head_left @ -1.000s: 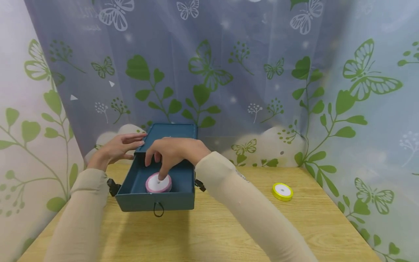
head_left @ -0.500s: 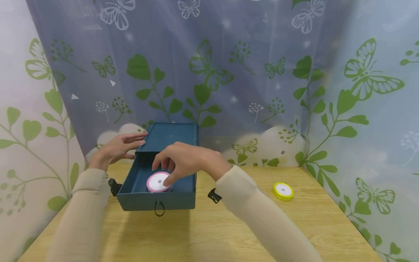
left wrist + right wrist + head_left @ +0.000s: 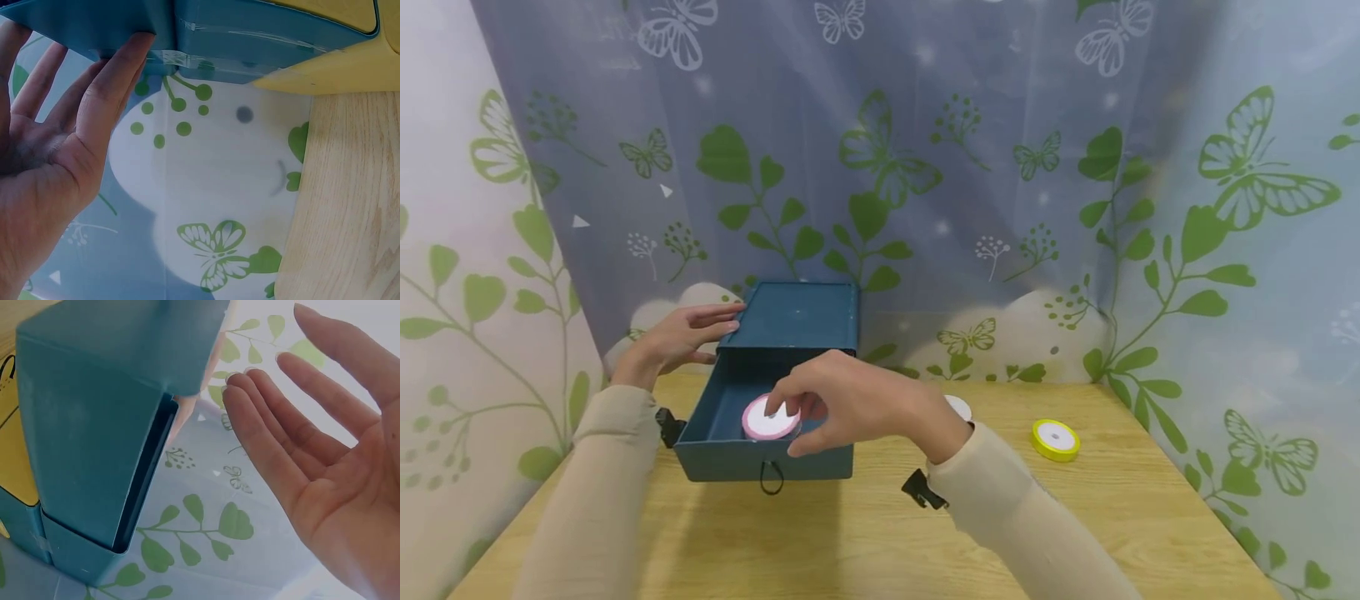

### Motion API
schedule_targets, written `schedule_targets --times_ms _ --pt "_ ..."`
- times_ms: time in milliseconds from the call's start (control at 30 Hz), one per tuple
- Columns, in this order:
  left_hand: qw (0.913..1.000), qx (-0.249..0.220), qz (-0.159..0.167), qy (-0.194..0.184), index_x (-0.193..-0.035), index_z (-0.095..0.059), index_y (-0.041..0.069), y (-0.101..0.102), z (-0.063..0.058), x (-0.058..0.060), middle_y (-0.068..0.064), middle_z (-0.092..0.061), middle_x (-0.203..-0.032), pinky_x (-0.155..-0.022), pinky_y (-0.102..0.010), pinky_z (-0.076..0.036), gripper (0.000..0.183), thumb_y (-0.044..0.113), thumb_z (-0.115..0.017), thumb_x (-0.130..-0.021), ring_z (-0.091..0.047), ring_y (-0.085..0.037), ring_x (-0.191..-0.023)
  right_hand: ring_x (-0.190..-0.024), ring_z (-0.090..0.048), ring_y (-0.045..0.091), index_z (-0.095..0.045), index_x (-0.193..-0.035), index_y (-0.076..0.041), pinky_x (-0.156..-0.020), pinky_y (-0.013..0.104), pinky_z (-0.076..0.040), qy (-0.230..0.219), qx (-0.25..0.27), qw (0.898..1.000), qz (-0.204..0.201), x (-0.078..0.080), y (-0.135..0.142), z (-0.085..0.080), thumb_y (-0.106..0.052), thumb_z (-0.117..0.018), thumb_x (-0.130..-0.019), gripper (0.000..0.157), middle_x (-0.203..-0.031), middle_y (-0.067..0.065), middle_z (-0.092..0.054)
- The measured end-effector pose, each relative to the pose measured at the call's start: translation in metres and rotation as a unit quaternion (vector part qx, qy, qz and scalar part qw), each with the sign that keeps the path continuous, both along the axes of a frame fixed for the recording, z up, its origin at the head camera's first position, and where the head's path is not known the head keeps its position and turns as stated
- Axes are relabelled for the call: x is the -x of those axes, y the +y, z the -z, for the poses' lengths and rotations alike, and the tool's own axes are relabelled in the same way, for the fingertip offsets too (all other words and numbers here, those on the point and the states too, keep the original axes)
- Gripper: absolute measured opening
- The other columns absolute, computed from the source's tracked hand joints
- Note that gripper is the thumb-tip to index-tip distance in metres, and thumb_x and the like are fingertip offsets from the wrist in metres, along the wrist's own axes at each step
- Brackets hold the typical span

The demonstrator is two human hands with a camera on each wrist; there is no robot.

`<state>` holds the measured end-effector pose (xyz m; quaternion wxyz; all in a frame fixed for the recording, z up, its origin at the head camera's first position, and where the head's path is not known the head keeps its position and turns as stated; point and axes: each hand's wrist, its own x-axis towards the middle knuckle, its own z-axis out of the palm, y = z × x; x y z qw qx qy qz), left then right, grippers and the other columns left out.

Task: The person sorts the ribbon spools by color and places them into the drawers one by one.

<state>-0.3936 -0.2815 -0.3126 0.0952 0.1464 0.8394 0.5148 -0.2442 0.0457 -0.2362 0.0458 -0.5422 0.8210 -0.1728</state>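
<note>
Drawn back to the right and nearer to the worktop's front edge since half a second ago, the right hand [image 3: 857, 400] has taken its thumb away from over the pink-edged spool [image 3: 761, 423]. This spool stays where it was, white face up, inside the blue drawer [image 3: 730, 461], close to the middle of its front wall. From this I judge that the spool is let go and its placing is as good as done.

The right fingers are loosely bent, apart from the thumb, and grip nothing; whether one fingertip still touches the spool or only hangs above it, the head view does not let me tell. The thumb now appears before the drawer's front wall, where a black loop [image 3: 772, 478] hangs (a pull, I suppose).

Behind the drawer is the blue top [image 3: 797, 315] of the box. The left hand [image 3: 681, 337] rests with extended fingers against its left side, grasping nothing, and has kept its place.

Further out on the worktop [image 3: 887, 533], a white disc [image 3: 958, 407] has come into sight behind the right wrist, near the back edge. A yellow-edged spool [image 3: 1056, 439] lies well apart from the box, toward the back right corner, unmoved. Beyond the back edge hangs a butterfly-printed curtain [image 3: 943, 275].
</note>
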Motion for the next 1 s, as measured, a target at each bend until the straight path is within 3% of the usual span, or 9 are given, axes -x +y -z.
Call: schedule_targets --times_ms 633,1000 --pt "0.9999 -0.008 0.008 0.001 -0.165 -0.027 0.018 -0.001 0.0 0.0 -0.015 -0.019 -0.173 -0.118 -0.07 -0.033 0.07 0.038 -0.058 -0.106 -0.018 -0.044 -0.159 -0.094 -0.071 0.009 -0.074 -0.12 -0.006 -0.082 0.008 -0.054 -0.019 0.04 0.999 0.007 -0.024 0.003 0.034 -0.016 -0.083 -0.089 0.034 -0.108 0.006 -0.077" --pt "1.0 -0.004 0.002 0.001 -0.165 -0.029 0.02 -0.001 -0.001 -0.002 -0.012 -0.019 -0.174 -0.119 -0.069 -0.033 0.074 0.046 -0.061 -0.103 -0.018 -0.041 -0.16 -0.083 -0.076 0.01 -0.078 -0.107 -0.002 -0.077 0.003 -0.052 0.091 0.133 0.986 0.03 -0.033 -0.004 0.072 -0.015 -0.084 -0.088 0.024 -0.099 0.006 -0.081"
